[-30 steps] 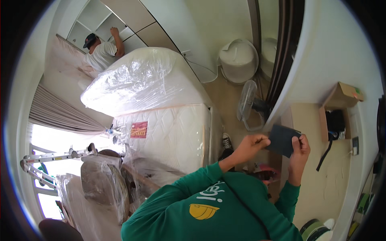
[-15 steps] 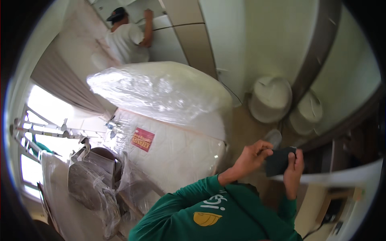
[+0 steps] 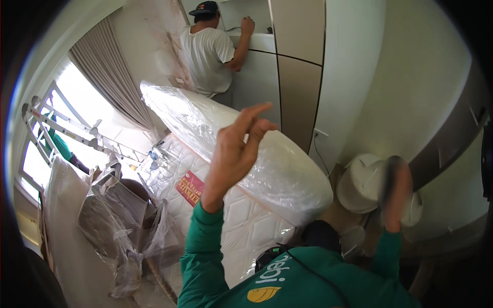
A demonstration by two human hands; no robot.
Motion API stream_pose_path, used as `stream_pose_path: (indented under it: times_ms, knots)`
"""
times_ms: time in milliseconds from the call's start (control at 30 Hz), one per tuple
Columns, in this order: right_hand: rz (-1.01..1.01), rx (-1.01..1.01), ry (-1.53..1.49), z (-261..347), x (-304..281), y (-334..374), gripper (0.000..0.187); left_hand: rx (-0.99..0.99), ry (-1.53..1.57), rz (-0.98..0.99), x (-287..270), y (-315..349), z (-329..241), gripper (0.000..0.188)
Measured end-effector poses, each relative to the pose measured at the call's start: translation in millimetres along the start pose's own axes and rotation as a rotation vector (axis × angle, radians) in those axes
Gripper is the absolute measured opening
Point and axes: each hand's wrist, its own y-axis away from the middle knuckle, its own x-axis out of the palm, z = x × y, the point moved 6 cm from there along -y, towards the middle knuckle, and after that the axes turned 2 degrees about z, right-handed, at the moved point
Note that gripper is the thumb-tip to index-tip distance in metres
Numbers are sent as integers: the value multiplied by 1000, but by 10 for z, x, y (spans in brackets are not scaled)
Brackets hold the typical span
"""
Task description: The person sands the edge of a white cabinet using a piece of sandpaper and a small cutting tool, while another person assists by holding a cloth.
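Note:
My left hand [image 3: 233, 151] is raised in front of the plastic-wrapped mattress [image 3: 287, 169]. Its index finger and thumb stretch out apart, and nothing shows between them. Off to the right, my right hand [image 3: 400, 192], smeared by motion, holds a dark flat pad [image 3: 389, 179], seen nearly edge-on. That hand is in front of a white round bin [image 3: 357, 187]. Whether the pad is sandpaper or something else, I cannot tell.
A person in a white shirt [image 3: 208, 56] works at a wall cabinet [image 3: 295, 87]. Another quilted mattress [image 3: 257, 226] lies below the wrapped one. Plastic-covered furniture [image 3: 118, 210] and a ladder [image 3: 67, 131] stand at left, by someone in green [image 3: 60, 143]. A curved dark band [image 3: 452, 138] runs along the right.
My hands have parted: the left rose leftward off the dark pad, while the right carried the pad up and right. The view has swung toward the right.

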Motion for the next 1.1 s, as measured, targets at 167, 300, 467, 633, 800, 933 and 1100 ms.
stream_pose_path:
  times_ms: [167, 300, 467, 633, 800, 933, 1100]
  knots:
    - [176, 54, 106, -449, 775, -943, 27, -108, -263, 180, -23, -720, 636, 38]
    - [471, -138, 197, -579, 1600, -1708, 47, -245, -316, 264, 164, -891, 1558, 46]
    - [768, -180, 197, -724, 2136, -2589, 53, -502, -348, 297, 238, -879, 1453, 53]
    - [876, -42, 117, -1190, 1900, -3120, 50, -773, -525, 333, 183, -832, 1500, 57]
    - [790, 329, 45, -1920, 1447, -3293, 44, -923, -563, 245, 228, -895, 1449, 61]
    - [850, 422, -34, -1917, 1330, -3472, 39, -909, -535, 189, 276, -936, 1463, 61]
    - [836, 332, 85, -1717, 1044, -3765, 35, -958, -585, 321, 365, -896, 1531, 68]
